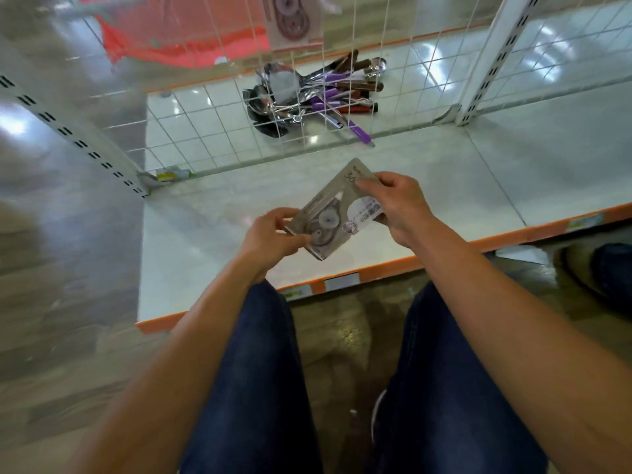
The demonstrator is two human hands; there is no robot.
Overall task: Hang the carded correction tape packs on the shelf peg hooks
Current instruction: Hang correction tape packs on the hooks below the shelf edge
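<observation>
A carded correction tape pack [333, 213] is held tilted above the white bottom shelf [212, 241]. My left hand [273, 234] pinches its lower left corner. My right hand [398, 203] grips its upper right edge, fingers curled over the card. Another carded pack [292, 22] hangs blurred on the wire grid back panel [219, 97] at the top. No peg hook is plainly visible.
Behind the wire grid, a pile of kitchen utensils [307, 94] with purple and brown handles lies on the floor. Slotted uprights [492, 59] stand at both sides. The shelf has an orange front edge [342, 278]. My knees in dark jeans are below.
</observation>
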